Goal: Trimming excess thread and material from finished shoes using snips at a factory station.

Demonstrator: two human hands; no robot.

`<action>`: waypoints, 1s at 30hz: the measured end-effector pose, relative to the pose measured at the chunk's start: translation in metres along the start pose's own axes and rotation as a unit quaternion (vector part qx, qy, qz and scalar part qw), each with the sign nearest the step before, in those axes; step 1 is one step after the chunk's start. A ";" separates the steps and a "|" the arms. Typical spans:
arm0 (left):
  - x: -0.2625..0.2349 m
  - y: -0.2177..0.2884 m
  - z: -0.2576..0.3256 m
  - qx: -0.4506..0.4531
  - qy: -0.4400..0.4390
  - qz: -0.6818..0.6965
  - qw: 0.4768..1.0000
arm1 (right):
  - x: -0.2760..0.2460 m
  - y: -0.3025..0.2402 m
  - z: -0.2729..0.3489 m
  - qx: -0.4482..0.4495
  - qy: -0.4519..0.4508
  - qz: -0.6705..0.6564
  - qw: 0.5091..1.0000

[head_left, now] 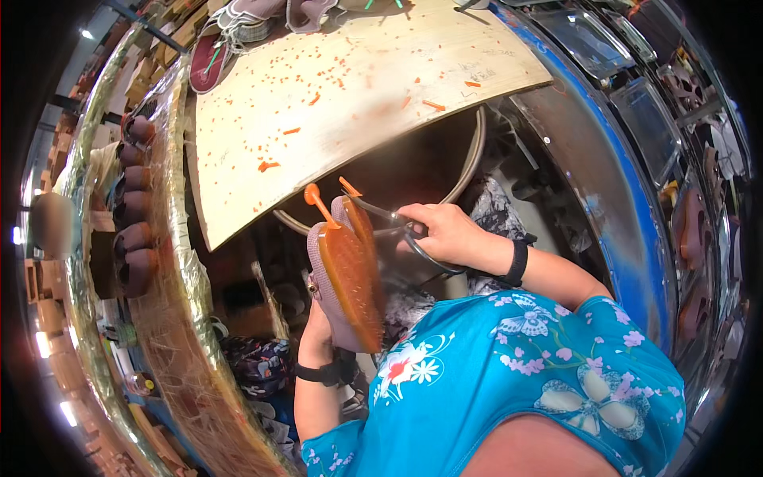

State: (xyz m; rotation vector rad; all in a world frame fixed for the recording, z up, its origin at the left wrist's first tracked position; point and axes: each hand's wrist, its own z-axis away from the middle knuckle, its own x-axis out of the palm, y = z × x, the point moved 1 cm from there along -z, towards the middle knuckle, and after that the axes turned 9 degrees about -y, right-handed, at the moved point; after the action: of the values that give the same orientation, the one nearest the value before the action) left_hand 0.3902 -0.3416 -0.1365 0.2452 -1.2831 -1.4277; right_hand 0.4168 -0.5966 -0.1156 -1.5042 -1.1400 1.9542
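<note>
My left hand (318, 324) is closed around a pair of mauve fabric shoes (318, 270), its fingers mostly hidden behind them. Their translucent orange soles (350, 278) face right. From the toe of the nearer shoe sticks a knobbed orange tab (316, 200). Another short orange piece (350, 188) shows by the second shoe's toe; whether it is still attached I cannot tell. My right hand (445, 230) grips dark-handled scissors (433, 261), their blades pointing left at that second toe.
A pale wooden board (381, 71) ahead carries scattered orange scraps (270, 166) and several shoes (258, 20) at its far edge. Below its near edge is a round metal-rimmed container (474, 155). More shoes line a wrapped rack (135, 238) at left; a blue-edged metal surface (612, 175) runs along the right.
</note>
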 end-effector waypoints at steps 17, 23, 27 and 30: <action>0.018 0.013 -0.023 0.044 0.058 -0.160 0.984 | -0.027 -0.003 0.018 -0.047 -0.008 -0.028 0.998; 0.012 0.025 -0.022 -0.005 0.026 -0.259 0.966 | -0.016 0.027 0.024 -0.029 0.005 -0.103 0.994; 0.042 0.044 -0.017 -0.045 0.059 0.128 0.989 | -0.024 0.029 0.035 -0.009 -0.068 -0.060 0.996; 0.041 0.041 -0.023 -0.015 0.049 0.156 0.986 | -0.031 0.014 0.043 0.003 -0.126 0.001 0.992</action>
State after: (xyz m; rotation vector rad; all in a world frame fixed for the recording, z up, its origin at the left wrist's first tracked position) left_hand 0.4169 -0.3776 -0.0930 0.0870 -1.1609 -1.1518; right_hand 0.3892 -0.6425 -0.1052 -1.2811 -1.2316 2.1948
